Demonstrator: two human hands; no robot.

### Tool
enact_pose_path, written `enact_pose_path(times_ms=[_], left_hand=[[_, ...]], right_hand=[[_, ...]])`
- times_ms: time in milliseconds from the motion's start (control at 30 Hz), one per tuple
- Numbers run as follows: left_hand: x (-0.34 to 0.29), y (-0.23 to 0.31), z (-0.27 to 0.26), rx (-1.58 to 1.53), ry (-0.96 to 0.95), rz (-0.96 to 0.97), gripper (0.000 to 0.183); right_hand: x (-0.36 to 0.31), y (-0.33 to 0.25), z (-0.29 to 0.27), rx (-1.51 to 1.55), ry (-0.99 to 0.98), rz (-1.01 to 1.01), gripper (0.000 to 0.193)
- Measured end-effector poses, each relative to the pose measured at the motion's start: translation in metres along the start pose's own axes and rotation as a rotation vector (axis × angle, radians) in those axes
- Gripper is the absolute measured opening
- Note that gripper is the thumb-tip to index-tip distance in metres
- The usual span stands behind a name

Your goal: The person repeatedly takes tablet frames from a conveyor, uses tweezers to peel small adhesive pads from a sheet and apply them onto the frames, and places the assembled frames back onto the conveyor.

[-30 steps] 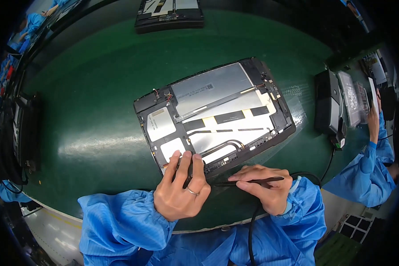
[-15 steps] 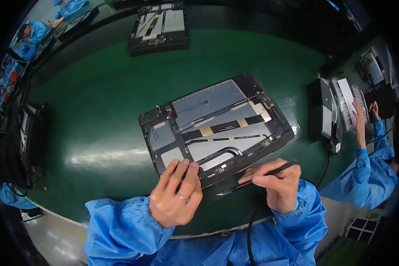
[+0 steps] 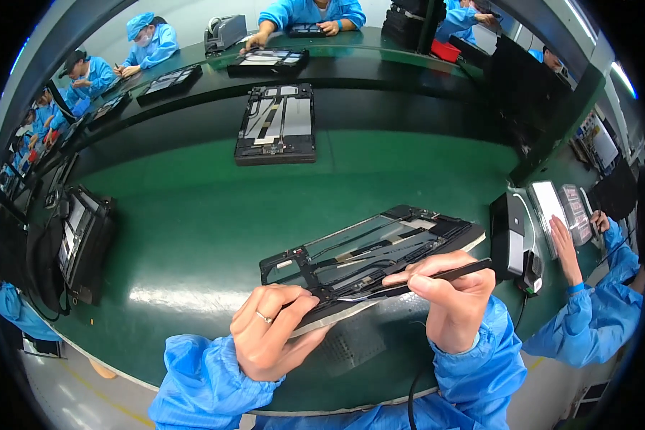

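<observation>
An opened tablet (image 3: pixel 365 251) with its battery, ribbon cables and boards exposed is tilted off the green table, its near edge raised and a pale strip showing along that edge. My left hand (image 3: pixel 276 330) grips the near left corner, thumb underneath and fingers on top. In my right hand (image 3: pixel 448 294) is a pair of dark tweezers (image 3: pixel 408 285), held like a pen. The silver tip points left, at the tablet's near edge close to my left fingers; whether it touches cannot be told.
A second opened tablet (image 3: pixel 276 125) lies farther back on the green table (image 3: pixel 186 208), and another (image 3: pixel 82 236) stands at the left. A black-and-white box (image 3: pixel 507 236) is at the right, beside a co-worker's hand (image 3: pixel 566 251). More co-workers sit beyond a dark raised ledge (image 3: pixel 365 115).
My left hand has gone from resting on the tablet to gripping its corner, and the tablet is now tilted up. The tweezer tip is now at its near edge. The view has tipped upward.
</observation>
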State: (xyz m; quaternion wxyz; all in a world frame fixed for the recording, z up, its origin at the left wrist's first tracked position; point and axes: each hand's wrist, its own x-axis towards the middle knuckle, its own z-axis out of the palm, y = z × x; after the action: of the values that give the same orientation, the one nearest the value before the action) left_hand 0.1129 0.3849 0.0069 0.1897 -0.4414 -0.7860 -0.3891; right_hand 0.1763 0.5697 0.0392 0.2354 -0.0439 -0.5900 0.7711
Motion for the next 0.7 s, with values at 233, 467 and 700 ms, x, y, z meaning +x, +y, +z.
enact_pose_path(times_ms=[233,467,700], left_hand=[[0.006,-0.008,0.003,-0.019,0.033,0.016,0.039],[0.010,-0.008,0.003,-0.037,0.021,0.003,0.039],[0.012,-0.008,0.004,-0.020,0.012,-0.001,0.040]], right_hand=[[0.008,0.010,-0.006,-0.015,0.019,-0.071,0.007],[0.011,0.006,-0.005,-0.002,0.015,-0.036,0.007],[0.013,0.009,-0.008,-0.018,-0.012,-0.047,0.007]])
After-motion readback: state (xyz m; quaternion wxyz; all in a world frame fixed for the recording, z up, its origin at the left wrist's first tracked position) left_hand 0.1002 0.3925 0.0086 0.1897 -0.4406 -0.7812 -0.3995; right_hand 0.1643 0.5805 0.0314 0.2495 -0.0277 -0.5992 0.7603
